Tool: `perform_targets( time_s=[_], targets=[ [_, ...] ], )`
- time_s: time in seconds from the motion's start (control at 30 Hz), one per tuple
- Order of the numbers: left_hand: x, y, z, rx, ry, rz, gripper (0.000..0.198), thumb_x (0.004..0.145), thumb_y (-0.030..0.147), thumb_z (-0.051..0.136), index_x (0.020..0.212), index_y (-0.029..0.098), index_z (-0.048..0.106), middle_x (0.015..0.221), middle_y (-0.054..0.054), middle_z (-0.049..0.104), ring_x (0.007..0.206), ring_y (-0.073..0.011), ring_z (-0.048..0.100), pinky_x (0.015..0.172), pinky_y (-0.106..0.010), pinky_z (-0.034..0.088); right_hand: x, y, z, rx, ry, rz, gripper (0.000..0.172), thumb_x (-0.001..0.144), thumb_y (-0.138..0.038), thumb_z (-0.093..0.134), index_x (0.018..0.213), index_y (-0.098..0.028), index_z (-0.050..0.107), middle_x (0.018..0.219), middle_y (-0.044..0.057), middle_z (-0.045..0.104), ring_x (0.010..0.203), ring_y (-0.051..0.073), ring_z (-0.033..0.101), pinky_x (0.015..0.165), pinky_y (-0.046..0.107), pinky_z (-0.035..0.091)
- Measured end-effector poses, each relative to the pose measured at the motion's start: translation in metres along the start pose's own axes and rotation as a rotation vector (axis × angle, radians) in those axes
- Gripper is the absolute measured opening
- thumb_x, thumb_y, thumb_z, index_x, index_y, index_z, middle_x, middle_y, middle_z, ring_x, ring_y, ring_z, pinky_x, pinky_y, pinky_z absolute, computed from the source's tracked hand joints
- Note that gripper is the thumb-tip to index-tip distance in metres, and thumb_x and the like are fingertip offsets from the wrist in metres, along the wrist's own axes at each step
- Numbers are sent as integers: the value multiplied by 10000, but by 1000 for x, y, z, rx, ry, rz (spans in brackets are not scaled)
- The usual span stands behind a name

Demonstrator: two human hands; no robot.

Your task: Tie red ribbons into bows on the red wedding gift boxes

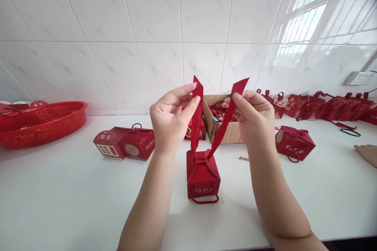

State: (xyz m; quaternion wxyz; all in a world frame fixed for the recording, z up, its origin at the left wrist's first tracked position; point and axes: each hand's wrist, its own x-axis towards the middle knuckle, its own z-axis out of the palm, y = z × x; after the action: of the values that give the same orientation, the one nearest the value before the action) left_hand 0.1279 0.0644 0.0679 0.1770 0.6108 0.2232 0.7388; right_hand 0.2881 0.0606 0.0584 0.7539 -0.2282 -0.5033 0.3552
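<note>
A small red gift box [203,176] with gold lettering stands on the white table, directly in front of me. A red ribbon [196,125] runs through the top of the box, and its two ends rise apart in a V. Between thumb and fingers, my left hand [176,111] pinches the left end of this ribbon. My right hand [255,115] grips the other end the same way. Both hands are raised above the box. A red cord handle [205,201] hangs at the box's front bottom edge.
Two red gift boxes [125,143] stand to the left, near a red plastic basin [44,125]. Behind my hands is a cardboard carton [228,132] of red items. At right are another gift box [295,144], a row of red boxes [332,106] and another person's hand [366,155].
</note>
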Motion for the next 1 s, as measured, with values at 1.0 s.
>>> perform_targets(
  time_s=[1.0],
  targets=[
    [6, 1, -11, 6, -775, -579, 234, 908, 367, 508, 879, 170, 632, 850, -64, 689, 865, -194, 669, 841, -361, 549, 8, 19, -1, 108, -476, 406, 262, 829, -421, 651, 738, -181, 600, 630, -38, 594, 516, 73, 571, 506, 192, 489]
  ],
)
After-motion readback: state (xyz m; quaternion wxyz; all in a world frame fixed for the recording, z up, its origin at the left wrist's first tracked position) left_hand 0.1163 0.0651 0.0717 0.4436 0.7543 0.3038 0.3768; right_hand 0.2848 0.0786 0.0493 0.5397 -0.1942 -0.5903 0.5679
